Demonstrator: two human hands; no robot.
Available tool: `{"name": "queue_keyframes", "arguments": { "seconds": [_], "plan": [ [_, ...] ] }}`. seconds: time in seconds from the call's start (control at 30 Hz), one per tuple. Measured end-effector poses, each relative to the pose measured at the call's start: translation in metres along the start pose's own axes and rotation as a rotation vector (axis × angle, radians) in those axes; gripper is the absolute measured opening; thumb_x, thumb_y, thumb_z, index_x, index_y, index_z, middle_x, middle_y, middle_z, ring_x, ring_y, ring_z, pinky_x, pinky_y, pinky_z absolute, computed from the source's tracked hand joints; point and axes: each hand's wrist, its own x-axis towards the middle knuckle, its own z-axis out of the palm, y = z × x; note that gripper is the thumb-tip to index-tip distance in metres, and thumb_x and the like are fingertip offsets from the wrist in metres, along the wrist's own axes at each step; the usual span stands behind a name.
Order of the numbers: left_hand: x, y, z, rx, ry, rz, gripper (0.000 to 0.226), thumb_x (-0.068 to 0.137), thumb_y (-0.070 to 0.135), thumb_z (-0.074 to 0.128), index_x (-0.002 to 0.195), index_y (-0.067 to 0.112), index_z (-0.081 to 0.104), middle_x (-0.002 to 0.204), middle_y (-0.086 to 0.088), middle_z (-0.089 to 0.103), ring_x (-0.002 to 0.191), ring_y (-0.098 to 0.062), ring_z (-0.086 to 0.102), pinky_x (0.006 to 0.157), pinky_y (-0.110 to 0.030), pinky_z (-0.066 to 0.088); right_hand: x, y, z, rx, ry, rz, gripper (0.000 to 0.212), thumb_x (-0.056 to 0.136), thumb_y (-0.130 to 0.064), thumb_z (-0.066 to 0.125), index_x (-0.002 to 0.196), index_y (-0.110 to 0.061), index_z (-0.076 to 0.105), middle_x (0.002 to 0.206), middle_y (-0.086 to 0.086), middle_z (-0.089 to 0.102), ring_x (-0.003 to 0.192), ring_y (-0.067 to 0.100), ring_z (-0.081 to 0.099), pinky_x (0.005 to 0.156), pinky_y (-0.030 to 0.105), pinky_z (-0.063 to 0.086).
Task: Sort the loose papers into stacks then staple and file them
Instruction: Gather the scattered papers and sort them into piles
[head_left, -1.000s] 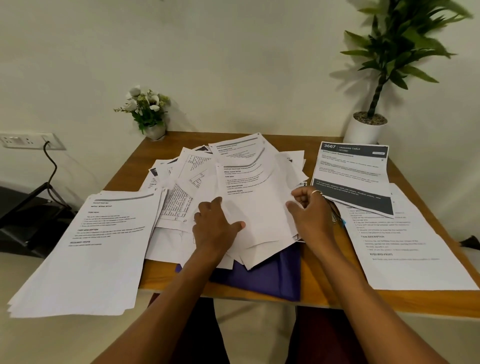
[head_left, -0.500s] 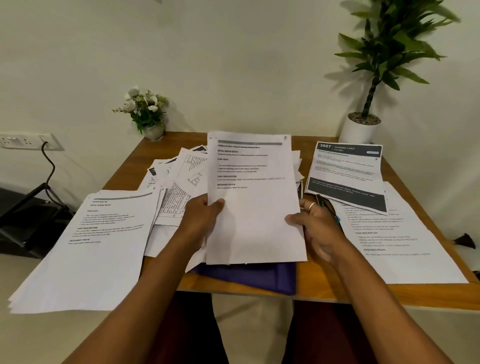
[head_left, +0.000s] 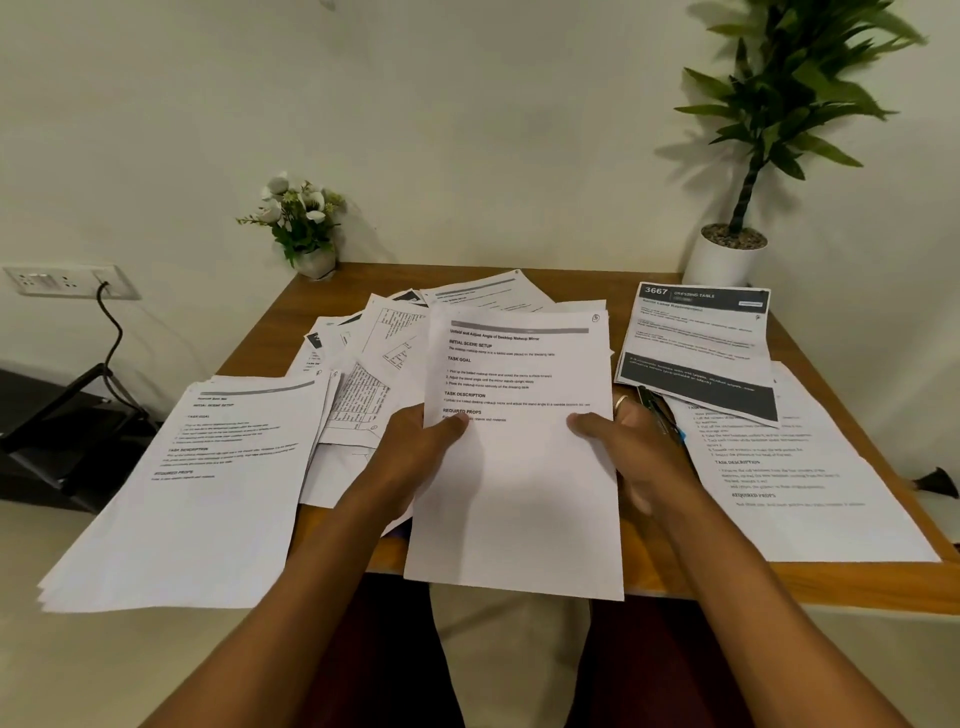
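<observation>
The head camera is my only view. In it the held papers (head_left: 519, 467) are raised over the middle of the counter's (head_left: 613, 286) near edge, printed side up toward the camera, I judge so that the heading can be read before choosing a pile. The left hand (head_left: 415, 452) grips their left edge, thumb on top and fingers underneath. The right hand (head_left: 634, 447) pinches the right edge the same way, which keeps the pages flat and square. I cannot tell how many sheets are in the grip. Behind them the loose heap (head_left: 374, 364) sprawls unsorted across the counter's centre. The left stack (head_left: 197, 467) overhangs the near-left corner, and the right stack (head_left: 805, 478) runs along the right edge, with a dark-banded sheet (head_left: 696, 343) lying over its far end. A pen-like object (head_left: 657, 410) lies just beside the right hand. Sorting looks under way, and I see no stapling or filing done yet.
</observation>
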Motion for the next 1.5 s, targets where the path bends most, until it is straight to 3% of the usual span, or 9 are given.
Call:
{"name": "queue_keyframes", "arguments": {
  "seconds": [0.13, 0.33, 0.67, 0.93, 1.07, 1.13, 1.33, 1.4, 1.5],
  "plan": [
    [-0.004, -0.003, 0.0, -0.009, -0.017, -0.009, 0.012, 0.099, 0.023, 0.066, 0.108, 0.029, 0.071, 0.097, 0.014, 0.078, 0.085, -0.009, 0.075, 0.066, -0.022, 0.057, 0.0, -0.001, -0.001, -0.011, 0.011, -0.009, 0.028, 0.095, -0.002, 0.065, 0.116, -0.019, 0.067, 0.099, -0.016, 0.074, 0.082, -0.002, 0.072, 0.063, 0.01, 0.053],
    [-0.005, -0.003, 0.001, -0.03, -0.015, 0.014, 0.017, 0.098, 0.021, 0.067, 0.111, 0.03, 0.072, 0.103, 0.014, 0.078, 0.095, -0.012, 0.074, 0.078, -0.029, 0.058, -0.004, -0.003, -0.001, -0.015, 0.015, 0.004, 0.032, 0.094, -0.003, 0.066, 0.123, -0.018, 0.067, 0.111, -0.01, 0.075, 0.099, 0.01, 0.071, 0.073, 0.019, 0.055],
    [-0.007, 0.005, -0.011, -0.047, 0.008, 0.031, 0.016, 0.098, 0.022, 0.067, 0.113, 0.027, 0.072, 0.104, 0.009, 0.078, 0.097, -0.018, 0.075, 0.081, -0.034, 0.059, -0.008, -0.007, 0.009, 0.078, -0.02, 0.008, 0.028, 0.094, -0.004, 0.066, 0.12, -0.015, 0.069, 0.111, -0.003, 0.077, 0.098, 0.014, 0.074, 0.079, 0.024, 0.059],
    [-0.017, 0.015, -0.087, 0.113, 0.206, 0.024, 0.037, 0.099, 0.032, 0.066, 0.135, 0.025, 0.063, 0.124, 0.009, 0.069, 0.109, -0.022, 0.067, 0.097, -0.044, 0.054, -0.01, -0.013, 0.077, 0.175, -0.207, 0.01, 0.032, 0.095, -0.005, 0.063, 0.124, -0.016, 0.066, 0.113, 0.001, 0.076, 0.102, 0.024, 0.073, 0.086, 0.039, 0.059],
    [-0.024, 0.019, -0.141, 0.219, 0.313, -0.015, 0.037, 0.097, 0.032, 0.068, 0.133, 0.022, 0.064, 0.124, 0.006, 0.068, 0.108, -0.026, 0.067, 0.102, -0.048, 0.052, -0.019, -0.015, 0.116, 0.131, -0.316, 0.043, 0.034, 0.096, -0.004, 0.06, 0.126, -0.018, 0.064, 0.1, 0.005, 0.078, 0.079, 0.021, 0.073, 0.058, 0.03, 0.057],
    [-0.026, 0.017, -0.168, 0.255, 0.321, -0.047, 0.035, 0.096, 0.031, 0.069, 0.131, 0.023, 0.066, 0.124, 0.006, 0.07, 0.107, -0.026, 0.069, 0.103, -0.051, 0.052, -0.023, -0.014, 0.135, 0.113, -0.374, 0.061, 0.039, 0.095, -0.002, 0.059, 0.131, -0.018, 0.06, 0.094, 0.011, 0.077, 0.069, 0.022, 0.069, 0.053, 0.031, 0.056],
    [-0.038, 0.016, -0.223, 0.337, 0.42, -0.03, 0.018, 0.095, 0.02, 0.072, 0.112, 0.02, 0.066, 0.104, 0.004, 0.07, 0.089, -0.012, 0.068, 0.095, -0.04, 0.054, -0.03, -0.009, 0.203, -0.055, -0.43, 0.037, 0.063, 0.09, 0.001, 0.064, 0.144, -0.027, 0.049, 0.112, 0.008, 0.075, 0.081, 0.03, 0.076, 0.071, 0.049, 0.063],
    [-0.04, 0.012, -0.238, 0.402, 0.465, -0.023, 0.042, 0.094, 0.023, 0.073, 0.133, 0.014, 0.058, 0.12, -0.002, 0.067, 0.105, -0.022, 0.067, 0.093, -0.037, 0.051, -0.032, -0.006, 0.226, -0.081, -0.439, 0.043, 0.07, 0.088, 0.002, 0.065, 0.146, -0.032, 0.045, 0.127, 0.008, 0.069, 0.083, 0.028, 0.076, 0.068, 0.046, 0.063],
    [-0.038, 0.003, -0.253, 0.521, 0.523, -0.056, 0.089, 0.093, 0.023, 0.075, 0.161, 0.013, 0.019, 0.156, -0.014, 0.043, 0.141, -0.034, 0.044, 0.112, -0.043, 0.037, -0.036, -0.003, 0.253, -0.11, -0.468, 0.067, 0.077, 0.089, 0.003, 0.064, 0.153, -0.031, 0.037, 0.128, 0.005, 0.068, 0.08, 0.022, 0.076, 0.064, 0.04, 0.063]
  ]
}}
